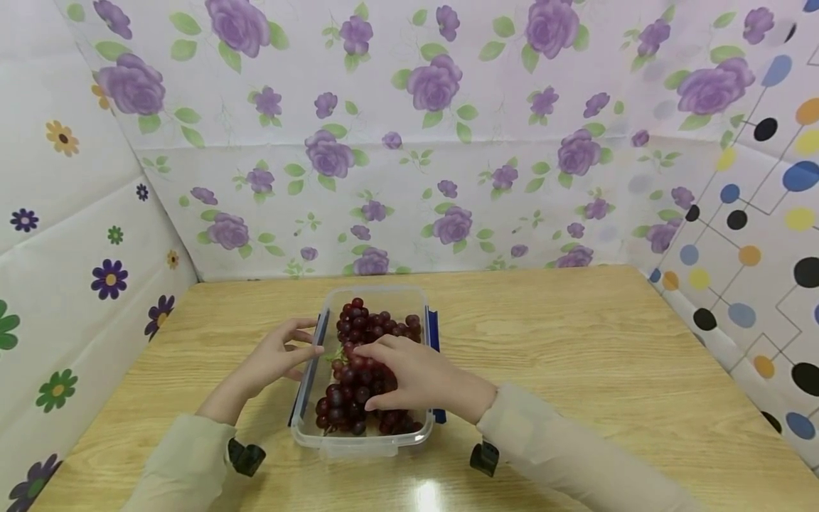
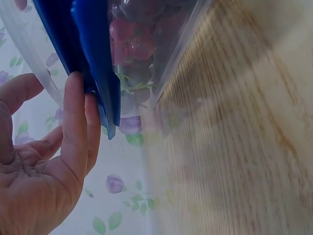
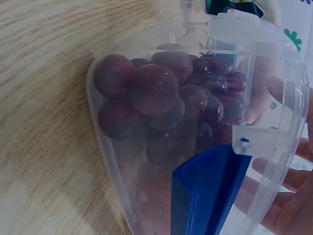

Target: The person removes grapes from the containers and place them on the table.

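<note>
A clear plastic food container (image 1: 358,442) with blue side clips (image 1: 434,331) stands lidless on the table. Inside lie bunches of dark red grapes (image 1: 345,398), with a bit of green stem showing near the left wall. At the container's left side is my left hand (image 1: 275,359), fingers spread and relaxed. In the left wrist view its fingertips are right at the rim and the blue clip (image 2: 100,63). My right hand (image 1: 416,377) reaches over the right wall, thumb and fingers apart over the grapes. Through the clear wall, the right wrist view shows grapes (image 3: 155,88) close up.
The wooden table (image 1: 544,341) extends to both sides of the container. A flowered cloth (image 1: 397,178) hangs behind it, with patterned cloths at left and right. Small black cameras (image 1: 246,456) are worn on both wrists.
</note>
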The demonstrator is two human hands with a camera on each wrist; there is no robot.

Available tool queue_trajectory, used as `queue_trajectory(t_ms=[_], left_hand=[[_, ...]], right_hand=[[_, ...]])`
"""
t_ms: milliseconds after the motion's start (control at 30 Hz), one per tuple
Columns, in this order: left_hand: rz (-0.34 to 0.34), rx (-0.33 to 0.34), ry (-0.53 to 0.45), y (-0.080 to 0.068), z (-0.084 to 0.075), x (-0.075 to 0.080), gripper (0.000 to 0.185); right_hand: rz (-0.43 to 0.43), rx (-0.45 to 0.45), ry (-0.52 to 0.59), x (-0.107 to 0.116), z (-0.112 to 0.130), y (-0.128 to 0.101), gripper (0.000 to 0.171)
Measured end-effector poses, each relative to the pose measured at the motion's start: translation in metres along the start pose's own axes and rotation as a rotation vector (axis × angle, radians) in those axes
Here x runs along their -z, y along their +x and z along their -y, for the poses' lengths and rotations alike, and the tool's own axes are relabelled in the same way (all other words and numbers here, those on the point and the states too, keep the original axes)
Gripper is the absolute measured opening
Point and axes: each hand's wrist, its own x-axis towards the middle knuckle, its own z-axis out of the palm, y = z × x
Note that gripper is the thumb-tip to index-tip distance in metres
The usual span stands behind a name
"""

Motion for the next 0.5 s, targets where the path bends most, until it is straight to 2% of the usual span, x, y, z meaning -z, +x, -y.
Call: queue_trajectory(t_ms=[500], left_hand=[[0.041, 0.007, -0.053, 0.001, 0.007, 0.003, 0.068]], right_hand=[[0.081, -0.012, -0.035, -0.011, 0.001, 0.01, 0.07]])
